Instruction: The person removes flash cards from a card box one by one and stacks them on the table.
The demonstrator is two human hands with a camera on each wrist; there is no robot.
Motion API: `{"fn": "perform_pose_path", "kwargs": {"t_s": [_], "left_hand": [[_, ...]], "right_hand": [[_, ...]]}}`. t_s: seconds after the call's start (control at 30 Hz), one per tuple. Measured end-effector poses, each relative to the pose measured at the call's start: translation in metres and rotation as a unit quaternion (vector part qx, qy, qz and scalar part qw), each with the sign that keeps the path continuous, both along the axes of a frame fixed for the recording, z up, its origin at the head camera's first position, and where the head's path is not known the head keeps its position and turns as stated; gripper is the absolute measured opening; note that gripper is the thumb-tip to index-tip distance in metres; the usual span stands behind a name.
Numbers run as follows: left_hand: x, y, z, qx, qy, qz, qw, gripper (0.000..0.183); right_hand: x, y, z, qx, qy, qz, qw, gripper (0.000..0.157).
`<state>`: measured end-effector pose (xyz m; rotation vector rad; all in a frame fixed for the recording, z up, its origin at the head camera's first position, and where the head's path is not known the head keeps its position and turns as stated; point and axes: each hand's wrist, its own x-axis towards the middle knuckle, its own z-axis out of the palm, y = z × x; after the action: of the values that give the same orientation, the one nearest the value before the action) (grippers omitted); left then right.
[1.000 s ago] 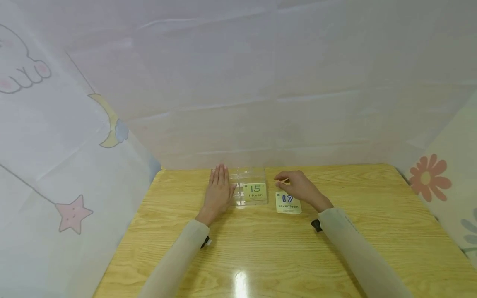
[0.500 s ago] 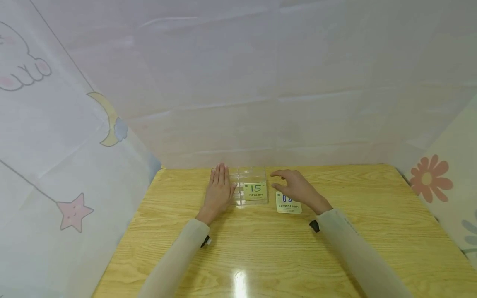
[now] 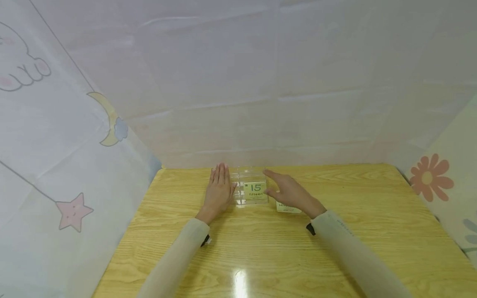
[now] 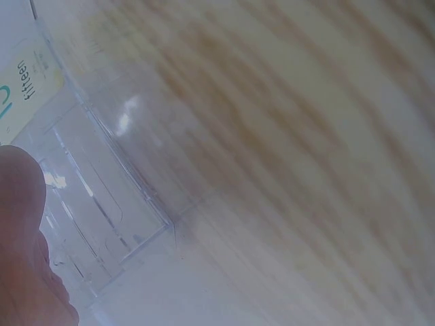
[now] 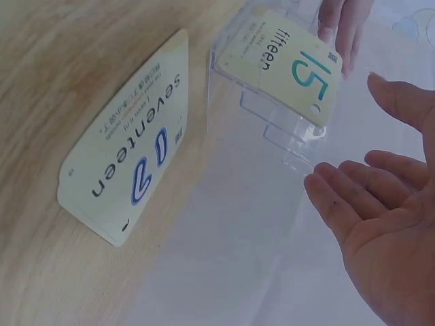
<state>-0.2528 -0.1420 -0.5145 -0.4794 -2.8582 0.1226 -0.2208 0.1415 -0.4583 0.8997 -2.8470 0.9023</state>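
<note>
A clear stepped plastic card stand sits at the table's back edge. On its right half leans a yellow card reading "15 fifteen". My left hand lies over the stand's left part, fingers straight and together. To the right, my right hand reaches to the stand's side, thumb and fingers spread apart with nothing between them. Its fingertips come close to the steps in the right wrist view. A "17 seventeen" card lies on the table under that hand, partly hidden in the head view.
The wooden table ends at a pale cloth backdrop just behind the stand. Printed cloth with a pink star and a red flower hangs at the sides.
My right hand has moved left from above the seventeen card to the stand's right side, its thumb and fingers spreading wider. The left hand stays in place.
</note>
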Motion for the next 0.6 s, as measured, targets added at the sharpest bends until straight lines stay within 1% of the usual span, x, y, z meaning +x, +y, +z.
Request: {"fn": "perform_pose_path", "kwargs": {"t_s": [0.1,0.23,0.4,0.53,0.6], "left_hand": [[-0.001,0.0,0.0,-0.004,0.007,0.001,1.0,0.073],[-0.001,0.0,-0.001,-0.008,0.006,0.004,0.9999,0.073],[-0.002,-0.001,0.0,-0.002,-0.006,0.002,1.0,0.073],[-0.001,-0.001,0.001,0.003,-0.01,0.0,0.9999,0.073],[0.0,-0.001,0.001,0.002,-0.01,0.0,0.9999,0.073]], "right_hand": [[0.001,-0.004,-0.002,0.008,0.003,0.004,1.0,0.072],[0.002,-0.008,-0.004,0.02,0.012,0.009,1.0,0.075],[0.002,-0.01,-0.009,0.036,0.048,0.017,0.998,0.076],[0.004,-0.012,-0.014,0.052,0.086,0.028,0.995,0.076],[0.006,-0.013,-0.015,0.059,0.098,0.035,0.993,0.076]]}}
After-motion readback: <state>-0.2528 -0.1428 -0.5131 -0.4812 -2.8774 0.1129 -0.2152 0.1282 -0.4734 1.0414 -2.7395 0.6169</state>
